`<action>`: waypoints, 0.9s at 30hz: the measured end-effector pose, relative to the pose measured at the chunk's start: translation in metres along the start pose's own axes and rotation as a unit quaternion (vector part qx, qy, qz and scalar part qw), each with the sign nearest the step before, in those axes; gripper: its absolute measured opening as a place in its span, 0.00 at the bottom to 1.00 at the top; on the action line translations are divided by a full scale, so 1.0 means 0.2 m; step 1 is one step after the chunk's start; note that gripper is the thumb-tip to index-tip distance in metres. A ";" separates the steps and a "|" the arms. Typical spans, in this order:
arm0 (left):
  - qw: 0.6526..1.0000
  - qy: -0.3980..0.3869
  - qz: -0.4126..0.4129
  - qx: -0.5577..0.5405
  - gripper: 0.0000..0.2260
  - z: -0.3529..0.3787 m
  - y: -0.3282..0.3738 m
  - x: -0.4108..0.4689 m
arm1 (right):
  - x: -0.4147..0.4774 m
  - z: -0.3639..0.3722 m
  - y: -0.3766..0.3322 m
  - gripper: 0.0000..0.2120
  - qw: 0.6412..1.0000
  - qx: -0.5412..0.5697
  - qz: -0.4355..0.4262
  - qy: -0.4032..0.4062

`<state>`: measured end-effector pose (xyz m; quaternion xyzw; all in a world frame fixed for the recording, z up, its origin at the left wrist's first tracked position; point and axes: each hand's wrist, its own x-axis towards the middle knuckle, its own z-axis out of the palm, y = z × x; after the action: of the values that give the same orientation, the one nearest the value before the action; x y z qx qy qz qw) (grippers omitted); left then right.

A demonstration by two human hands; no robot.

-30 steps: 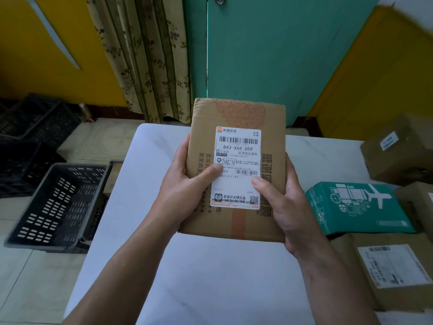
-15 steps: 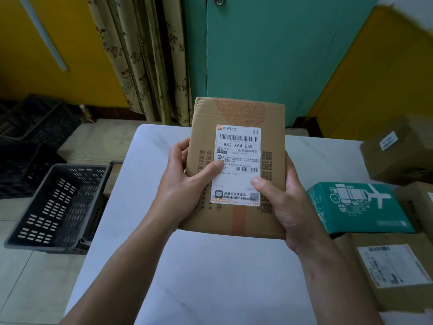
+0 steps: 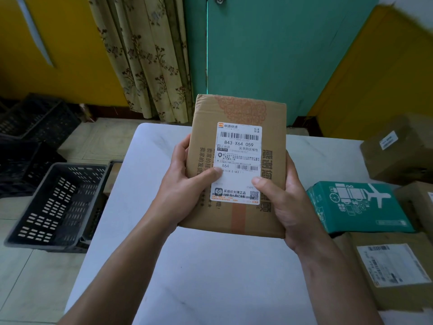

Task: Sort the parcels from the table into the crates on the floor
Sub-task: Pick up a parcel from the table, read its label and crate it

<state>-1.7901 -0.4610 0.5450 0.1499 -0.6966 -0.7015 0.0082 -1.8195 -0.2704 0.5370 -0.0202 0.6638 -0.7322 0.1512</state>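
A flat brown cardboard parcel [image 3: 241, 111] with a white shipping label facing me is held up above the white table [image 3: 210, 277]. My left hand [image 3: 187, 184] grips its left edge, thumb pressed on the label. My right hand [image 3: 283, 207] grips the right edge, thumb on the label's lower right. On the table's right side lie a green parcel [image 3: 358, 207], a brown parcel with a label [image 3: 386, 266] in front of it, and another brown box [image 3: 400, 148] behind. A grey slotted crate [image 3: 58, 202] stands on the floor left of the table.
More dark crates [image 3: 35, 127] are stacked on the floor at the far left. A flowered curtain [image 3: 145, 55] and a green door [image 3: 269, 48] stand behind the table. Tiled floor shows between the crates and the table's left edge.
My left hand slid slightly up the parcel's left edge, its fingers now showing along the side. The parcel stays in about the same place.
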 end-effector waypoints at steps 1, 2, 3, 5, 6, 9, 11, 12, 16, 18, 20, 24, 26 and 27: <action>1.000 0.001 0.002 0.000 0.30 0.00 0.00 0.00 | 0.00 0.00 0.00 0.26 1.000 -0.002 -0.001 0.000; 1.000 0.001 0.004 0.001 0.30 0.00 0.00 -0.01 | 0.00 0.00 0.00 0.25 1.000 -0.003 -0.001 0.002; 1.000 0.001 0.007 0.002 0.30 0.00 0.00 -0.01 | 0.00 0.00 -0.01 0.25 1.000 -0.002 0.000 0.005; 1.000 0.005 0.007 0.003 0.31 0.00 0.00 -0.01 | 0.00 0.01 0.00 0.26 1.000 0.002 0.004 0.017; 1.000 0.006 0.004 0.003 0.32 0.00 -0.01 -0.01 | 0.00 0.01 0.01 0.27 1.000 0.005 0.008 0.027; 1.000 0.006 0.003 0.005 0.35 -0.01 -0.02 0.00 | 0.00 0.01 0.02 0.29 0.999 0.014 0.017 0.050; 1.000 0.008 0.008 -0.002 0.34 -0.01 -0.02 0.00 | 0.01 0.02 0.02 0.29 0.998 0.015 0.017 0.054; 1.000 0.010 0.012 -0.007 0.33 -0.01 -0.02 -0.01 | 0.01 0.02 0.02 0.28 0.998 0.016 0.015 0.056; 0.999 0.023 0.018 -0.017 0.30 -0.01 -0.02 -0.01 | 0.01 0.04 0.02 0.27 0.998 0.018 0.002 0.055; 0.999 0.037 0.019 -0.025 0.30 -0.02 -0.03 -0.01 | 0.01 0.05 0.02 0.27 0.999 0.016 -0.006 0.051; 0.999 0.041 0.018 -0.028 0.30 -0.02 -0.03 -0.01 | 0.01 0.05 0.02 0.27 0.999 0.007 -0.010 0.046; 0.999 0.036 0.016 -0.024 0.28 -0.03 -0.04 -0.01 | 0.01 0.06 0.02 0.27 0.999 -0.004 -0.011 0.038; 0.999 0.031 0.016 -0.014 0.28 -0.04 -0.04 -0.02 | 0.00 0.07 0.02 0.26 0.999 -0.010 -0.010 0.038; 0.999 0.026 0.017 -0.008 0.29 -0.04 -0.04 -0.02 | 0.00 0.07 0.02 0.26 0.999 -0.014 -0.010 0.036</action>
<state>-1.7830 -0.4686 0.5381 0.1560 -0.6931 -0.7027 0.0392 -1.8157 -0.2842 0.5347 -0.0021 0.6786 -0.7247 0.1193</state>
